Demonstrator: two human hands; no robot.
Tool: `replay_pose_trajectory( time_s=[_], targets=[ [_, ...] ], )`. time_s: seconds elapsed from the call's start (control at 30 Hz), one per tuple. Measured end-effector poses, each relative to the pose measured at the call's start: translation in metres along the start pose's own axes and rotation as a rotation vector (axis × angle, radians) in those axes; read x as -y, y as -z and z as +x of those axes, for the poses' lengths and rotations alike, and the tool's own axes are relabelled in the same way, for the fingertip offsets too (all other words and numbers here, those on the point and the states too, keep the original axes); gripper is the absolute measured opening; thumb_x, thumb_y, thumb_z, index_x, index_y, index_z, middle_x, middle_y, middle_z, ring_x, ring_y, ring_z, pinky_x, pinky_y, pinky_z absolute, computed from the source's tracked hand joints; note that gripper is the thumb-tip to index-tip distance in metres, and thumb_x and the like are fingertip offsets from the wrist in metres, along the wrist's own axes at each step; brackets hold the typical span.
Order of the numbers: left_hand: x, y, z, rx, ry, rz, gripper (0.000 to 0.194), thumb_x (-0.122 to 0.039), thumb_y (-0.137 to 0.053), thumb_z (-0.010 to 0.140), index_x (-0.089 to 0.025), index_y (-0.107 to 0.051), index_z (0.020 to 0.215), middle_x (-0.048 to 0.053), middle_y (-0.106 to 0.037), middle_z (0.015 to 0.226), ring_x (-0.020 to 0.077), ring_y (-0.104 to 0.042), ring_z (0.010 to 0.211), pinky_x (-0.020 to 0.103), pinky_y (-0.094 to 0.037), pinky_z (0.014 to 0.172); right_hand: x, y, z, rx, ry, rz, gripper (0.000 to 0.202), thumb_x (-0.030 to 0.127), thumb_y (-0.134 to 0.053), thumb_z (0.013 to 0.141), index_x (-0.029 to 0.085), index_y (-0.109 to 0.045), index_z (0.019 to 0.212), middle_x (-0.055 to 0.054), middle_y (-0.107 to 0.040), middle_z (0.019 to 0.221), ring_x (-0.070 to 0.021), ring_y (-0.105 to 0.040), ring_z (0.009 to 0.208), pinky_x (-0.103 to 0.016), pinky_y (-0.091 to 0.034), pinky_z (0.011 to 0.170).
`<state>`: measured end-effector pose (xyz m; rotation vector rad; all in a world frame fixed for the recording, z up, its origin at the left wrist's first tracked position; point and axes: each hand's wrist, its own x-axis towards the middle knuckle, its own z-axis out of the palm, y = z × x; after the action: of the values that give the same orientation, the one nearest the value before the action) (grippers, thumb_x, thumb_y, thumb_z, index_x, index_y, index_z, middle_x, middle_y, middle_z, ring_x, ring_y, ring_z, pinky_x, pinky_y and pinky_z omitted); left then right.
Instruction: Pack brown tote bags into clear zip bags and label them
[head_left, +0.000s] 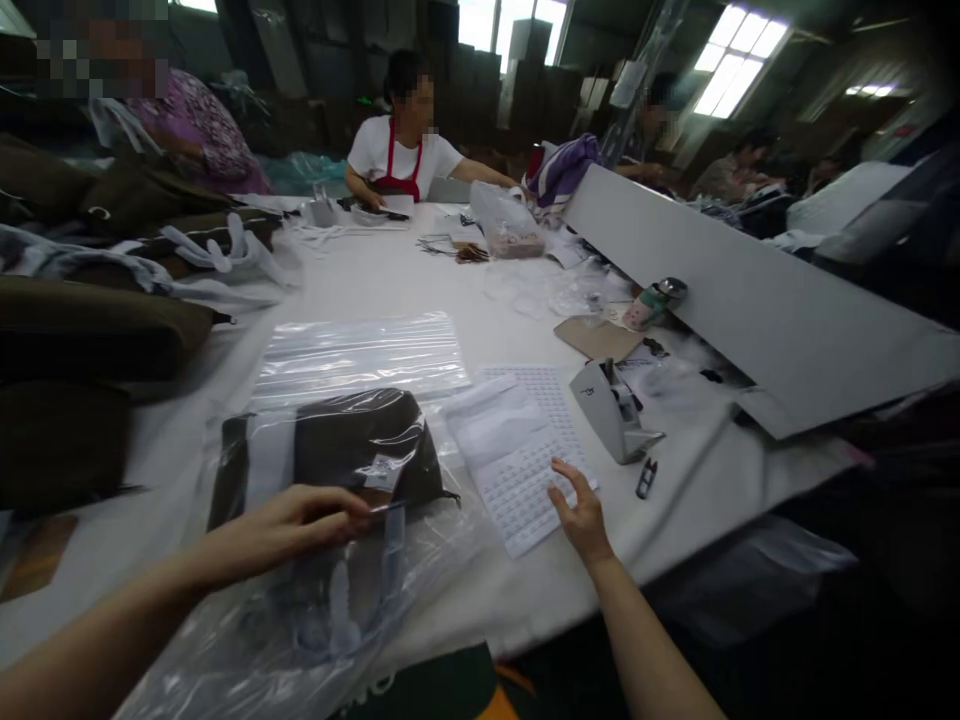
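Observation:
A dark olive bag (337,440) lies inside a clear plastic bag (442,540) at the near left of the table. Over it is my left hand (315,515), its fingers closed at the plastic's edge; whatever they pinch is too small to name. My right hand (581,510) holds nothing, thumb and fingers apart over the lower right of a printed sticker sheet (517,490). A folded white paper lies on that sheet's upper left. Flat clear plastic bags (360,350) lie beyond the bagged item.
Right of the sheets stand a tape dispenser (611,410) and small thread snips (645,478). A bottle (652,303) is beside a slanting white board (750,290). Olive bags (97,320) are piled left. A person in a red apron (405,160) works across the table.

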<state>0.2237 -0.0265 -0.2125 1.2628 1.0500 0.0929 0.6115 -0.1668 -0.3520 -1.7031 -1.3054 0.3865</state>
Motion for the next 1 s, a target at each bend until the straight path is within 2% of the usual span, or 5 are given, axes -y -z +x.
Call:
replay_pose_trajectory(
  time_s=[0.1,0.3,0.6,0.9,1.0],
  targets=[
    [-0.030,-0.067,0.064,0.132,-0.046,-0.106,0.037,-0.042,-0.069,0.068,-0.019,-0.068,0.096,0.008,-0.067,0.096,0.0232,-0.061,0.092,0.032,-0.047,0.086,-0.020,0.001,-0.004,0.129,0.059,-0.304,0.041,0.031,-0.049,0.084,0.018,-0.051,0.123,-0.011,-0.045,0.134,-0.0264,-0.037,0.127,-0.050,-0.028,0.106],
    [-0.024,-0.147,0.142,-0.123,0.115,-0.433,0.025,-0.029,-0.071,0.067,-0.014,-0.060,0.084,0.006,-0.059,0.093,0.0133,-0.057,0.077,0.023,-0.049,0.064,-0.017,-0.025,-0.022,0.138,-0.022,-0.577,0.042,0.025,-0.047,0.085,0.011,-0.049,0.125,-0.017,-0.040,0.137,-0.0300,-0.032,0.129,-0.049,-0.028,0.105],
    [-0.021,-0.160,0.186,-0.162,0.088,-0.592,0.022,-0.023,-0.069,0.063,-0.014,-0.056,0.078,0.002,-0.059,0.068,0.0101,-0.051,0.051,0.022,-0.042,0.048,-0.003,-0.003,0.010,0.123,-0.103,-0.374,0.026,0.026,-0.050,0.086,0.013,-0.062,0.105,-0.012,-0.062,0.108,-0.0256,-0.051,0.105,-0.044,-0.039,0.095],
    [-0.038,-0.155,0.201,0.387,-0.117,-0.878,0.058,-0.009,-0.047,0.043,-0.010,-0.060,0.100,0.010,-0.068,0.097,0.0289,-0.061,0.096,0.042,-0.045,0.088,-0.021,0.002,0.088,0.118,-0.022,-0.064,0.018,0.021,-0.059,0.079,0.021,-0.067,0.096,-0.006,-0.065,0.100,-0.0198,-0.056,0.098,-0.035,-0.043,0.091],
    [-0.038,-0.158,0.219,0.393,-0.066,-0.830,0.039,-0.010,-0.051,0.059,-0.010,-0.061,0.097,0.008,-0.069,0.092,0.0261,-0.062,0.093,0.038,-0.047,0.086,-0.024,0.000,0.093,0.159,-0.059,-0.039,0.017,0.022,-0.059,0.079,0.021,-0.068,0.094,-0.006,-0.067,0.097,-0.0197,-0.058,0.095,-0.035,-0.045,0.087]
  ],
)
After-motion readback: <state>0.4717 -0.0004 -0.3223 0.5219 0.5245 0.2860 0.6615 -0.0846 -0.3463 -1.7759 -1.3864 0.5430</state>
